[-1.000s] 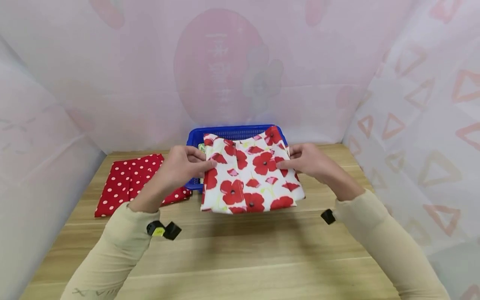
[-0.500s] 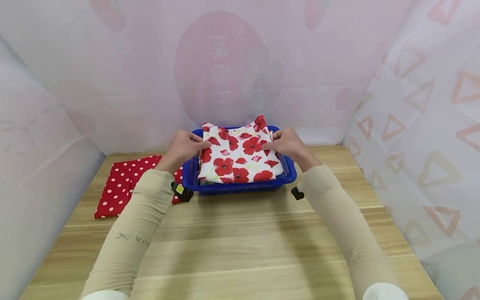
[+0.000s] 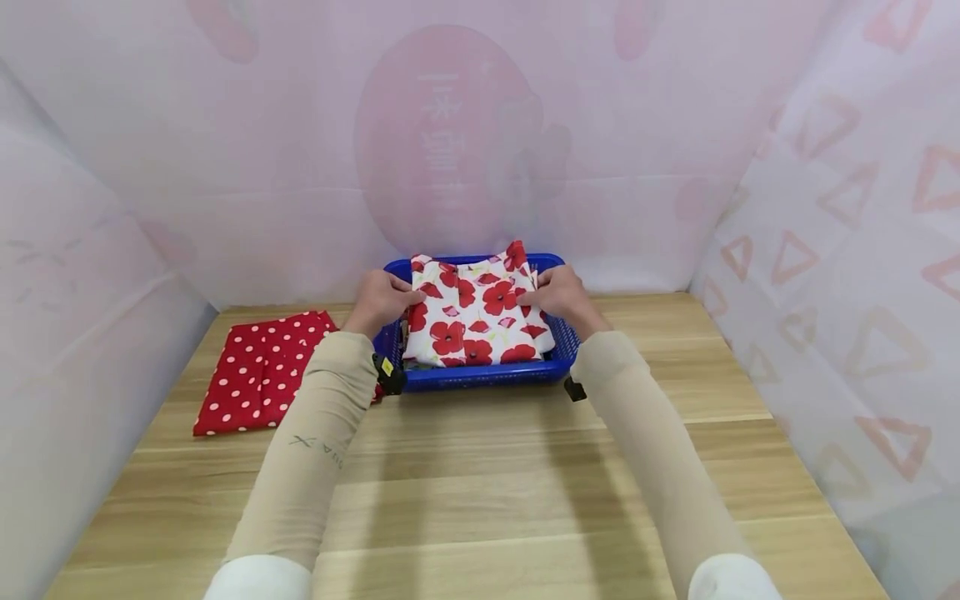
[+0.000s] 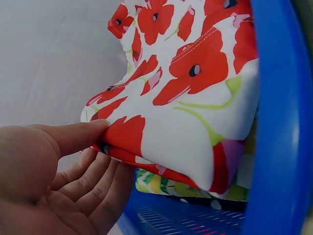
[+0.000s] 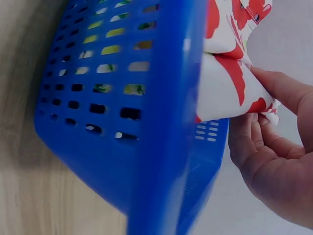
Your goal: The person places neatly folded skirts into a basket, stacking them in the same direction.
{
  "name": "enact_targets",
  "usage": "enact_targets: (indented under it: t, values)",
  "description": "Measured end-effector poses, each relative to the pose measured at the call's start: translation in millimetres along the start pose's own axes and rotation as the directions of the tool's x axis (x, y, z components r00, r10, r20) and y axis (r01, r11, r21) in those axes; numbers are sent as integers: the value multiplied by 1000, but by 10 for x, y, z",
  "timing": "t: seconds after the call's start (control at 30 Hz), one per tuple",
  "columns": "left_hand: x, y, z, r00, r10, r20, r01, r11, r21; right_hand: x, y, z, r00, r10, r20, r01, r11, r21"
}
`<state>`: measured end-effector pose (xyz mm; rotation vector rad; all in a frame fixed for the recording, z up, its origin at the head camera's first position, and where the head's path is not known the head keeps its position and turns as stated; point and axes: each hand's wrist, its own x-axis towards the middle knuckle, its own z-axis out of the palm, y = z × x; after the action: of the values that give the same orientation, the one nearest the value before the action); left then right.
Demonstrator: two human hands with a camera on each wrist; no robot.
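A folded white cloth with red poppies (image 3: 480, 321) lies largely within the rim of a blue plastic basket (image 3: 480, 382), its far corners sticking up. At its left edge my left hand (image 3: 381, 302) pinches the fabric, thumb on top and fingers beneath, as the left wrist view shows. My right hand (image 3: 564, 297) pinches the opposite edge the same way; in the right wrist view that cloth corner (image 5: 222, 83) hangs over the basket's inside. Under the poppy cloth, the left wrist view shows a yellow-green patterned cloth (image 4: 168, 187) and a dark white-dotted fabric (image 4: 215, 204).
A folded red cloth with white dots (image 3: 255, 375) lies on the wooden table (image 3: 480, 500) left of the basket, partly behind my left forearm. Printed fabric walls (image 3: 637, 125) stand close behind the basket and along both sides.
Both hands have carried the poppy cloth forward from in front of the basket to inside its rim, and lowered it slightly. The red dotted cloth has stayed put.
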<state>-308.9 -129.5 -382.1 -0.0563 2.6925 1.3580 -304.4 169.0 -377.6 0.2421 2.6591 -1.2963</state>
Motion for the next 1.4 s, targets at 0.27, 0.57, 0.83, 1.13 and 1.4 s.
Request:
enact_targets:
  t: [0.27, 0.57, 0.83, 1.13, 1.4]
  values:
    - [80, -146, 66, 999, -9, 40, 3, 988, 157, 30, 90, 149, 1000, 17, 2, -17, 998, -65]
    - [31, -70, 118, 999, -6, 34, -8, 926, 378, 18, 141, 200, 998, 57, -20, -59, 987, -149]
    - [-1, 44, -100, 997, 65, 28, -71, 875, 479, -2, 82, 25, 999, 23, 47, -14, 983, -183]
    - [-289, 144, -518, 970, 152, 188, -228, 831, 507, -238, 38, -251, 993, -118, 21, 119, 954, -277]
    - [-618, -81, -644, 972, 164, 169, -231, 800, 554, -412, 222, -326, 958, -282, 51, 275, 852, -446]
